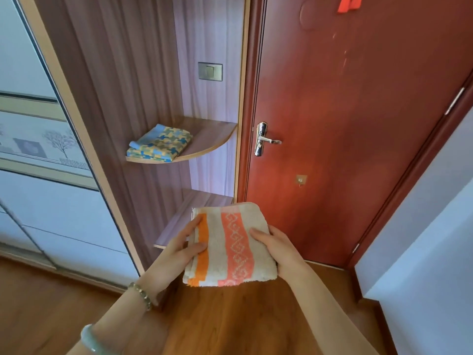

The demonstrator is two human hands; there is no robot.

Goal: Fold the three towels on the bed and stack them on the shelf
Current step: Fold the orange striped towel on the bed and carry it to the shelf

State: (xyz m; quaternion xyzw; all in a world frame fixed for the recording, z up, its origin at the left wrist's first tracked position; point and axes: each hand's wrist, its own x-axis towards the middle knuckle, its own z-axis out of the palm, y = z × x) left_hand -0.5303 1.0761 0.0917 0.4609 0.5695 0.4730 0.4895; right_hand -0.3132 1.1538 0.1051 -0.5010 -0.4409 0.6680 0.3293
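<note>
Both the left hand (179, 248) and right hand (279, 248) grip a folded striped towel (230, 245) by its sides; a folded checked towel (160, 143) lies on the upper shelf (212, 139).

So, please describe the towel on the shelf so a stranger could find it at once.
Left of the red door stands a wooden corner unit with curved shelves. The folded towel lies on the upper shelf. Its blue and yellow blocks set it apart from the cream orange-striped towel held below.
</note>
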